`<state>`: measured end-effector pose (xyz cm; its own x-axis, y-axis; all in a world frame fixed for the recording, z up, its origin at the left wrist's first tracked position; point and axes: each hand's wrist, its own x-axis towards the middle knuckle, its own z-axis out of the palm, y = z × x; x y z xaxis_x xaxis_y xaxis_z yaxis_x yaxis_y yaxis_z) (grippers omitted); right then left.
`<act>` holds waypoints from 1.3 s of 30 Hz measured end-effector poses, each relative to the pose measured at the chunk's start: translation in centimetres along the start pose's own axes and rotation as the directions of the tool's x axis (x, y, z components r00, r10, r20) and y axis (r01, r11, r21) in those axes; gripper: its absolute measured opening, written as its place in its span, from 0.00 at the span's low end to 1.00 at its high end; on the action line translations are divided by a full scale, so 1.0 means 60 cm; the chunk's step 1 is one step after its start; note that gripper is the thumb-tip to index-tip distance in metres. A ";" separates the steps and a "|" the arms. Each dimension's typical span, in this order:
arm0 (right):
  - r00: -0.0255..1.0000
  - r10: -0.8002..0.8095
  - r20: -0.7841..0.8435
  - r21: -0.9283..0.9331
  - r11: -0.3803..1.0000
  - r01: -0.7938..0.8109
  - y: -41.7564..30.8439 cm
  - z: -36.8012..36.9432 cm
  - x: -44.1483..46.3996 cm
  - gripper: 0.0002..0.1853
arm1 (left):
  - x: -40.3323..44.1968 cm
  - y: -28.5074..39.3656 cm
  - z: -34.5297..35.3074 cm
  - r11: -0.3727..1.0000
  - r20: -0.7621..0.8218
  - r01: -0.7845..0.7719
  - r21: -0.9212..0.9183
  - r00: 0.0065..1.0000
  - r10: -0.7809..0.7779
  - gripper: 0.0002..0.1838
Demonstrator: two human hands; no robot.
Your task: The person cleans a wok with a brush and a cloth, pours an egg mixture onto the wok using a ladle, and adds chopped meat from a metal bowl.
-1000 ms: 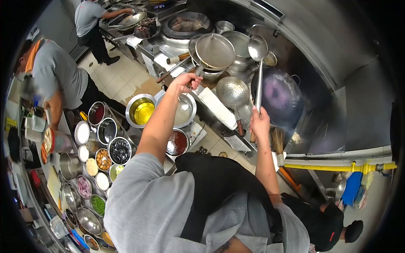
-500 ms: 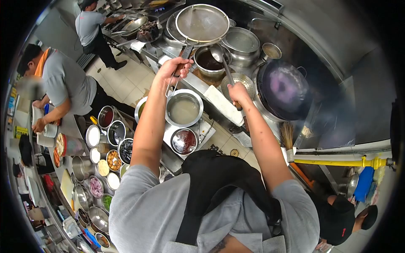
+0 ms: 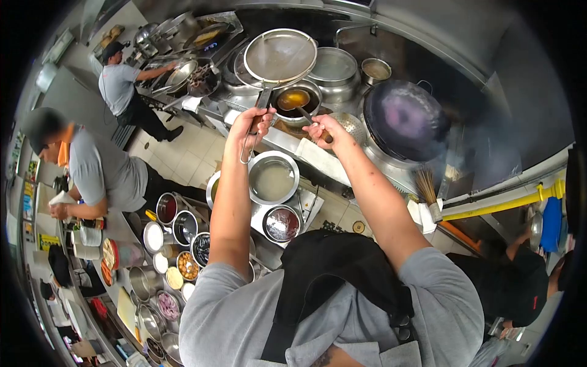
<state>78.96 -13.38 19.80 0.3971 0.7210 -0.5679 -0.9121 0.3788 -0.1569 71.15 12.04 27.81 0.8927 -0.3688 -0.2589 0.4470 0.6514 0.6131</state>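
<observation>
Two tools: a strainer (image 3: 280, 56) and a ladle (image 3: 303, 113), both at the pot (image 3: 317, 103) with the dark inside.
Left hand: left hand (image 3: 253, 126), just left of the pot; fingers curled firmly around the strainer's handle, a wire loop hanging below them.
Right hand: right hand (image 3: 324, 131), on the pot's near right side; fingers wrapped around the ladle's grip, which slants up and away from the bowl.
Strainer: its round mesh lies across the pot's far left edge as seen from here; whether it touches the rim, I cannot tell.
Ladle: its bowl sits within the pot's mouth and carries amber liquid (image 3: 293, 98); how deep it dips is unclear.
Around the pot: a wok (image 3: 406, 119) to its right, with haze near it; a skimmer (image 3: 350, 126) between the two; a cloth (image 3: 328, 160) on the near right; a basin (image 3: 296, 178) of cloudy liquid on the near side.
Co-worker: a person in a grey top (image 3: 112, 171), well to the left of the pot.
Spill risk: a tilt of the right wrist, or a knock against the rim, could tip liquid outside the pot, perhaps onto the cloth.
Burn risk: if the liquid is hot, a splash could reach either hand, both being so near.
</observation>
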 end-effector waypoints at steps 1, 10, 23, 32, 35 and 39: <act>1.000 -0.009 0.003 0.005 1.000 0.009 0.002 -0.001 -0.007 0.18 | -0.001 0.000 0.001 1.000 -0.018 0.000 -0.011 1.000 0.000 0.14; 0.994 -0.029 0.105 0.079 0.997 0.020 0.019 -0.006 -0.093 0.20 | -0.001 0.009 -0.011 1.000 -0.024 -0.007 -0.026 1.000 0.006 0.14; 0.942 -0.259 0.213 0.104 0.965 0.242 0.037 -0.145 -0.367 0.21 | 0.035 -0.053 -0.064 0.996 -0.007 0.046 -0.074 0.999 -0.046 0.17; 0.892 -0.421 -0.165 -0.031 0.906 0.422 0.040 -0.341 -0.495 0.21 | 0.068 -0.164 -0.086 0.990 -0.071 0.113 -0.089 0.990 -0.119 0.17; 0.885 -0.396 -0.244 -0.013 0.914 0.406 0.025 -0.395 -0.492 0.20 | 0.086 -0.183 -0.104 0.989 -0.044 0.116 -0.091 0.992 -0.120 0.17; 0.875 -0.378 -0.301 -0.013 0.920 0.393 -0.001 -0.422 -0.481 0.19 | 0.100 -0.194 -0.124 0.989 -0.044 0.107 -0.098 0.993 -0.112 0.17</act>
<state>64.99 -48.87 15.75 0.6616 0.3131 -0.6814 -0.6842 0.6239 -0.3776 71.71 7.20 13.55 0.8387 -0.4101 -0.3584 0.5437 0.6698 0.5057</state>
